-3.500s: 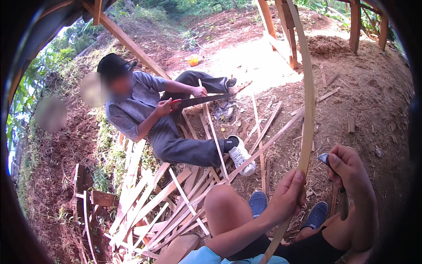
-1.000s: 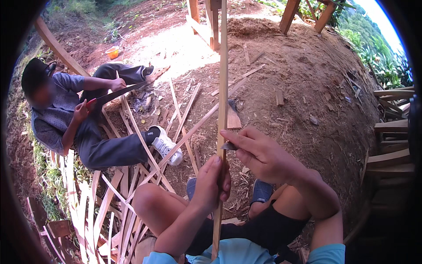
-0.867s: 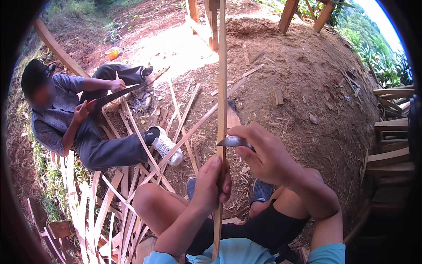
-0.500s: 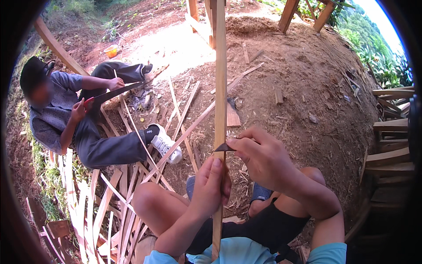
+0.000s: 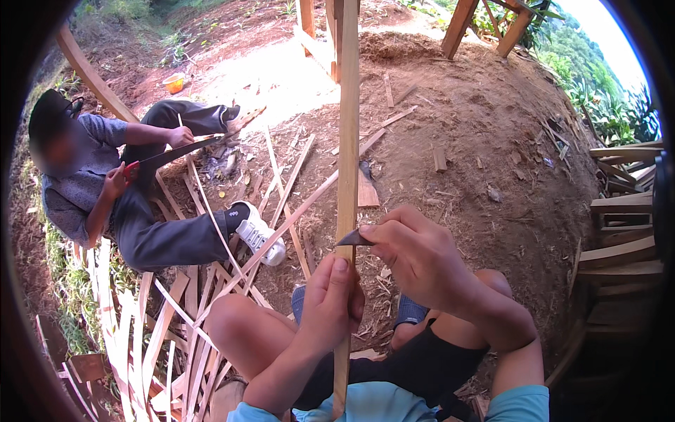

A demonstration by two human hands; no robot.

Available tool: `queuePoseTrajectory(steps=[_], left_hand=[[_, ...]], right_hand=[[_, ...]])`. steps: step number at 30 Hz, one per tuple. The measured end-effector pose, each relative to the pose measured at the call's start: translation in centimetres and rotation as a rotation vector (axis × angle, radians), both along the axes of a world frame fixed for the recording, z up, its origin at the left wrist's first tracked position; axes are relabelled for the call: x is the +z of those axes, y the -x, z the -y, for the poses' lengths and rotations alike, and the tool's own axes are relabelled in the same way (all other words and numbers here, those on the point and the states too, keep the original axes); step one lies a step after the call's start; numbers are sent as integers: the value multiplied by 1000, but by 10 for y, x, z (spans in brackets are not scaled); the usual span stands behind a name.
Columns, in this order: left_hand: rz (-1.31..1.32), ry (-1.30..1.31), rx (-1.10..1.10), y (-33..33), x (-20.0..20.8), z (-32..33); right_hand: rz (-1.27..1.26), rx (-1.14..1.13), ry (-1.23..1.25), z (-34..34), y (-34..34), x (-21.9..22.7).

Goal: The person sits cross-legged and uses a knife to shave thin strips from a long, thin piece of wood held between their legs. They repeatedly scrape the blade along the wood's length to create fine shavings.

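Note:
A long, narrow wooden strip (image 5: 349,141) stands lengthwise in front of me, running from my lap up past the top of the view. My left hand (image 5: 332,299) is wrapped round its lower part, thumb lying along the near face. Just above that thumb, a small dark pointed blade (image 5: 353,239) lies across the strip, its tip toward the left. My right hand (image 5: 422,257) pinches the blade's wide end between thumb and fingers; any handle is hidden inside the hand. The blade touches or nearly touches the wood; I cannot tell which.
At left a co-worker (image 5: 91,169) sits holding a red-handled saw (image 5: 169,156) and a thin stick. Many cut strips (image 5: 158,330) lie piled at lower left. Stacked timber (image 5: 619,253) stands at right. Wooden posts (image 5: 460,28) rise beyond; an orange container (image 5: 174,84) sits far left.
The whole view has shifted slightly. My blade tilts a little more, its tip lower on the strip, while both grips stay the same. The co-worker's saw has drawn back slightly toward their body.

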State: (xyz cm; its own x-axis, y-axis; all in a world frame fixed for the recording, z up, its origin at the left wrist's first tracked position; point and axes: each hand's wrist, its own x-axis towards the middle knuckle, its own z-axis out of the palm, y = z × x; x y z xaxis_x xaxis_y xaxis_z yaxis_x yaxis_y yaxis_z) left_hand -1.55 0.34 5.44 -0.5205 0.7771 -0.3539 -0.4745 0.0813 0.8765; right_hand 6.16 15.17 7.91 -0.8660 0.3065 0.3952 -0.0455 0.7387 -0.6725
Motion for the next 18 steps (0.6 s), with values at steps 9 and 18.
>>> queuePoseTrajectory(steps=[9, 18], left_hand=[[-19, 13, 34, 1, -5, 0], [-71, 27, -48, -11, 1, 2]], right_hand=[[-14, -60, -38, 2, 5, -7], [-147, -74, -4, -26, 3, 0]])
